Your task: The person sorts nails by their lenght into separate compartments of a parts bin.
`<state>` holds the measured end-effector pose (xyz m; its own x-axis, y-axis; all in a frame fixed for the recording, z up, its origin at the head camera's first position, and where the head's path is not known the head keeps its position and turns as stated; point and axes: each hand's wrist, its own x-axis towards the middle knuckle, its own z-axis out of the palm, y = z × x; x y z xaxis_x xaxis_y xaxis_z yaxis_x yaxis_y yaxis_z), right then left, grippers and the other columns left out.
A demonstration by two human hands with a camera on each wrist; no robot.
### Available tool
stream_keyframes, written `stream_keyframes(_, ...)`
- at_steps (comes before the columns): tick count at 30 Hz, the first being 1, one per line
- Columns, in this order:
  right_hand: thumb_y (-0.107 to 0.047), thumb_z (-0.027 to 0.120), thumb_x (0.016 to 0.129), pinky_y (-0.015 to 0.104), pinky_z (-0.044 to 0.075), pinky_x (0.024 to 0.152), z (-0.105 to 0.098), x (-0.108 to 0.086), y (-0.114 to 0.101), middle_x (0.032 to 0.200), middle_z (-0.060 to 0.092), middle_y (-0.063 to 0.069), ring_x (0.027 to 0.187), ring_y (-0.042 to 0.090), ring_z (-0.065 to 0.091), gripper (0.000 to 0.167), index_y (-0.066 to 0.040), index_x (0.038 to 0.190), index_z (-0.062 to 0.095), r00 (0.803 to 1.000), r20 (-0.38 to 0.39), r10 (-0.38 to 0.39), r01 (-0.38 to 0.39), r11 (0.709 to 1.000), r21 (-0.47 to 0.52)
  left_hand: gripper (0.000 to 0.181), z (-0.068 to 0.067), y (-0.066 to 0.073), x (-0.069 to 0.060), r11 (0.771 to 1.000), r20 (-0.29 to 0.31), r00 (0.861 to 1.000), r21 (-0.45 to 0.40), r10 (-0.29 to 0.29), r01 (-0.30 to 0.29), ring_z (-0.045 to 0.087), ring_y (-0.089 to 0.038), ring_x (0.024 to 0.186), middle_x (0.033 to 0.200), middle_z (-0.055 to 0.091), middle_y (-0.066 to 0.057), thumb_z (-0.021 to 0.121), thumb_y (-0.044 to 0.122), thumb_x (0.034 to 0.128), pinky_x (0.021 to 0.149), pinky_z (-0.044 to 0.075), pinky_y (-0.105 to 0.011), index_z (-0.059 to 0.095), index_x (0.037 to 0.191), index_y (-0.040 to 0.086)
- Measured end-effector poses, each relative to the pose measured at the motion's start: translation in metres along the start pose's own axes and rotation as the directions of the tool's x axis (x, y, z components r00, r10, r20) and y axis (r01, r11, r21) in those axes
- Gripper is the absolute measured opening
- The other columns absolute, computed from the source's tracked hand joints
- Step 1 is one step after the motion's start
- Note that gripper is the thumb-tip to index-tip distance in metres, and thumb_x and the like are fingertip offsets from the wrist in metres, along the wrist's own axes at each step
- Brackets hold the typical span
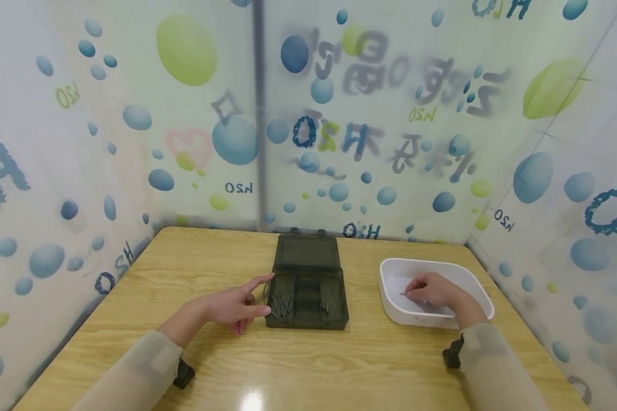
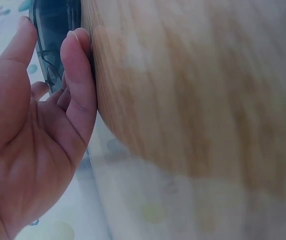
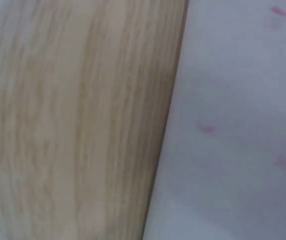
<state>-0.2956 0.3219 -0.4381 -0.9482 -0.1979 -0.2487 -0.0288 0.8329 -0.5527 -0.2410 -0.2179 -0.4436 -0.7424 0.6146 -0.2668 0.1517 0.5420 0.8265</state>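
Note:
A dark, see-through organizer box (image 1: 308, 321) lies with its lid raised in the middle of the table. Several thin metal nails or screws (image 1: 283, 307) are in its left compartment, and a few more (image 1: 324, 307) lie on the right. My left hand (image 1: 236, 305) is at the box's left side, index finger and thumb extended to its edge; the left wrist view shows the palm empty. Inside a white plastic tray (image 1: 391, 302), the fingertips of my right hand (image 1: 434, 289) pinch a small, thin metal piece (image 1: 403, 294), its exact kind too small to tell.
The wooden table (image 1: 308, 365) has printed curtains (image 1: 339, 171) close behind it and on both sides. In the right wrist view, the tray's white wall (image 3: 233, 150) carries small red marks. Dark wrist devices (image 1: 184, 374) sit at both sleeves.

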Motion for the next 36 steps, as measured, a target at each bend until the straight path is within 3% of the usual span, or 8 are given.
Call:
stream_keyframes(7,-0.022,0.077,0.105,0.033,0.052,0.083,0.000,-0.004,-0.003,0.104,0.070,0.006,0.096,0.023,0.061,0.018,-0.007,0.114,0.077,0.998,-0.056,0.001,0.002,0.999,0.046,0.092,0.000,-0.001,0.001,1.000,-0.002,1.000,0.011,-0.003,0.003,0.068,-0.025,0.064,0.084,0.069,-0.012,0.064,0.045,0.1128,0.063,0.066,-0.043,0.002,0.179,0.028)
stream_keyframes(18,-0.024,0.068,0.111,0.032,0.056,0.077,-0.001,-0.016,-0.016,0.114,0.072,0.011,0.093,0.023,0.064,0.030,-0.005,0.133,0.074,0.990,-0.113,-0.088,0.103,0.985,0.137,0.091,0.001,0.000,0.000,1.000,-0.004,1.000,0.005,0.002,-0.002,0.068,-0.026,0.065,0.084,0.068,-0.013,0.064,0.042,0.1132,0.064,0.066,-0.044,0.003,0.179,0.029)
stream_keyframes(26,-0.022,0.065,0.113,0.028,0.057,0.071,0.007,-0.027,-0.036,0.119,0.075,0.017,0.090,0.023,0.065,0.033,-0.001,0.138,0.067,0.977,-0.183,-0.113,0.164,0.941,0.296,0.091,0.000,-0.001,0.001,1.000,-0.008,1.000,0.016,0.004,-0.003,0.068,-0.026,0.065,0.084,0.069,-0.013,0.063,0.043,0.1132,0.064,0.065,-0.044,0.003,0.179,0.029)
stream_keyframes(31,-0.019,0.063,0.114,0.027,0.058,0.068,0.013,-0.028,-0.044,0.122,0.078,0.020,0.085,0.020,0.067,0.029,0.002,0.134,0.064,0.964,-0.204,-0.169,0.232,0.912,0.339,0.091,0.000,0.000,0.001,1.000,-0.009,1.000,0.011,-0.002,0.002,0.068,-0.026,0.064,0.084,0.069,-0.013,0.064,0.043,0.1130,0.063,0.066,-0.044,0.004,0.179,0.028)
stream_keyframes(36,-0.021,0.064,0.114,0.028,0.061,0.070,0.017,-0.028,-0.058,0.122,0.077,0.019,0.087,0.021,0.071,0.025,-0.001,0.129,0.065,0.962,-0.208,-0.176,0.243,0.899,0.364,0.091,0.000,-0.001,0.001,1.000,-0.007,1.000,0.010,-0.003,0.003,0.068,-0.025,0.063,0.084,0.069,-0.012,0.064,0.043,0.1131,0.063,0.066,-0.043,0.004,0.179,0.027)
